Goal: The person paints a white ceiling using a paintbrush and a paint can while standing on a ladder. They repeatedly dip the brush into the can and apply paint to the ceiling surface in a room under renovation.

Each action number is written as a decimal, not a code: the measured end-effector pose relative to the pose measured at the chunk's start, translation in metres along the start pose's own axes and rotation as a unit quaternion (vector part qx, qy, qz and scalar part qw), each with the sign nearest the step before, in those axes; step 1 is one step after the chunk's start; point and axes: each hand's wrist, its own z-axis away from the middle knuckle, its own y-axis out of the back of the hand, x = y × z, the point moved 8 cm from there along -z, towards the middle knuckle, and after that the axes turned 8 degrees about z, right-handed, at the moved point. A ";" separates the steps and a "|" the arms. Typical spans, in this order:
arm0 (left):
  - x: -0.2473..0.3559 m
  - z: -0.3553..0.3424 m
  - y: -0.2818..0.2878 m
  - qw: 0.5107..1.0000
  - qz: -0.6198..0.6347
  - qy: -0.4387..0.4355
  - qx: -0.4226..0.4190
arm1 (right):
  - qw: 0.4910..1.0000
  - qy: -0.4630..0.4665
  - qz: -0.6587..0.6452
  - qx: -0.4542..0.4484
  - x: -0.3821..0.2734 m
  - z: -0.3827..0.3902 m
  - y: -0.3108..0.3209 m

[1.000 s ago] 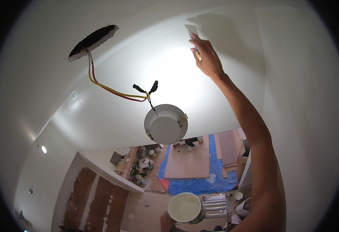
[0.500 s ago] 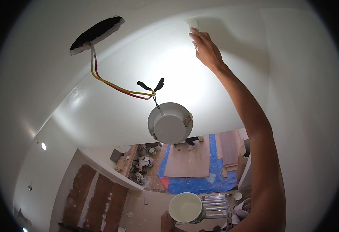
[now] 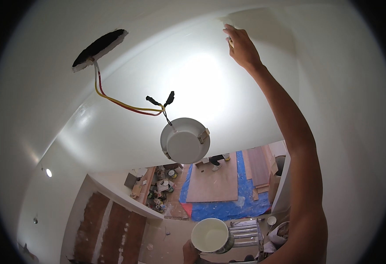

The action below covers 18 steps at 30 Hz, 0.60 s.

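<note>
On my feed, the right hand (image 3: 243, 47) has gone a little further right along the top of the white wall (image 3: 250, 105), closer to the corner, carrying the brush (image 3: 231, 42) with it. I take that to mean the strokes are working along this upper edge, with a fresh patch now under the bristles. The hole (image 3: 99, 49) and the lamp (image 3: 185, 144) both sit further left in my view than half a second ago; I'd put that down mostly to the head turning.

The right hand is closed narrowly round the brush, fingers pointing up. Most of the brush is hidden behind them, so I can't tell how firmly its tip presses on the wall.

Low in my view, the left hand (image 3: 191, 252) grips the bucket (image 3: 230, 243) at its left side, much as before. I can't see all its fingers. The bucket's mouth faces me, showing a pale inside, just beside the stepladder (image 3: 244, 233). The lamp dangles on its wires (image 3: 129, 107), well apart from both hands.
</note>
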 end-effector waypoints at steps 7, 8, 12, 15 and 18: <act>0.003 0.001 -0.004 1.000 -0.009 -0.017 0.005 | 0.999 -0.027 0.026 -0.001 0.041 -0.004 0.023; -0.003 0.002 -0.004 1.000 -0.009 -0.007 0.007 | 0.999 -0.034 0.030 -0.003 0.047 -0.005 0.025; -0.011 0.000 -0.004 1.000 0.001 -0.006 0.004 | 0.997 -0.073 0.017 -0.020 0.066 -0.010 0.039; -0.010 0.001 -0.003 1.000 -0.004 -0.003 -0.003 | 0.996 -0.084 0.021 -0.018 0.078 -0.010 0.046; -0.018 -0.001 -0.002 1.000 -0.003 0.008 -0.014 | 0.996 -0.081 0.029 -0.008 0.093 -0.014 0.054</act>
